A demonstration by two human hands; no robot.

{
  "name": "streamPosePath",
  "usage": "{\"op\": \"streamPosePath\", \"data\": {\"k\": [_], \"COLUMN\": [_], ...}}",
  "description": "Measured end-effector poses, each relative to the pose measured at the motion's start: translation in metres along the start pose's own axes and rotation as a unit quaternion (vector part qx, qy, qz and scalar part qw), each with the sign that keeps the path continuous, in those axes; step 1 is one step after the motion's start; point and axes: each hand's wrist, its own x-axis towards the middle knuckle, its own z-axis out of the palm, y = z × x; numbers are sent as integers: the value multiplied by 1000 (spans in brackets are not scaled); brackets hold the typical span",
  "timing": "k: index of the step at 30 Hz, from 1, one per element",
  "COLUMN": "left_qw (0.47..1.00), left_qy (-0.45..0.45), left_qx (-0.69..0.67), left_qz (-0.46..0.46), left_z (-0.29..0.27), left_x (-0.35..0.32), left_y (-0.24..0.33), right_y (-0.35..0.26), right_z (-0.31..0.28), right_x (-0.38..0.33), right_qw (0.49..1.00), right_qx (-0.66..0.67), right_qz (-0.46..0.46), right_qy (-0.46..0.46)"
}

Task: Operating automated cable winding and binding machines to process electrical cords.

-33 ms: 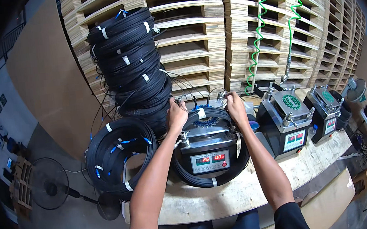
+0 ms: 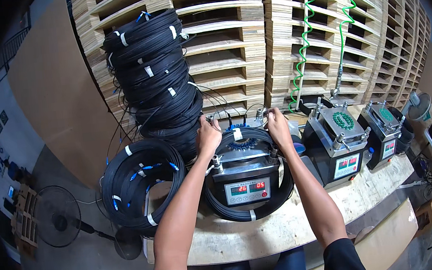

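My left hand point(image 2: 209, 136) is closed at the far left clamp knob point(image 2: 210, 119) of a black and steel tabletop machine point(image 2: 245, 169). My right hand point(image 2: 278, 129) is closed at the far right clamp knob point(image 2: 259, 114); its fingertips partly hide what they pinch. A black cable coil point(image 2: 252, 215), tied with white tape, rings the machine. Blue connectors point(image 2: 242, 145) sit in a circle on its top, and thin black leads arch up behind. On its front is a lit panel point(image 2: 247, 191) with red digits.
Another cable coil point(image 2: 109, 189) with blue-ended leads lies left of the machine. Behind it rises a tall stack of coils point(image 2: 151, 79). Two similar machines point(image 2: 327, 158) stand to the right on the wooden table point(image 2: 237, 242). Wooden pallets point(image 2: 217, 41) and green spiral hoses point(image 2: 306, 32) are behind.
The digits on the panel look different, partly unlit. Both hands stay in nearly the same place at the far knobs.
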Motion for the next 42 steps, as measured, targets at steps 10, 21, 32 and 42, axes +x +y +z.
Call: {"op": "streamPosePath", "data": {"k": [10,21,32,42], "left_qw": [1000,999,1000,999], "left_qy": [-17,33,4,14], "left_qx": [-13,25,3,48], "left_qz": [1,0,-8,-3], "left_z": [8,12,14,18], "left_x": [11,20,22,21], "left_y": [-11,-11,-31,-15], "right_y": [-16,21,-7,41], "right_z": [-3,10,0,10], "right_x": [-6,15,1,22], "right_qw": [997,987,978,995], "right_qx": [-64,-106,-135,-33], "right_qz": [30,52,113,30], "right_qy": [-11,-112,-109,-86]}}
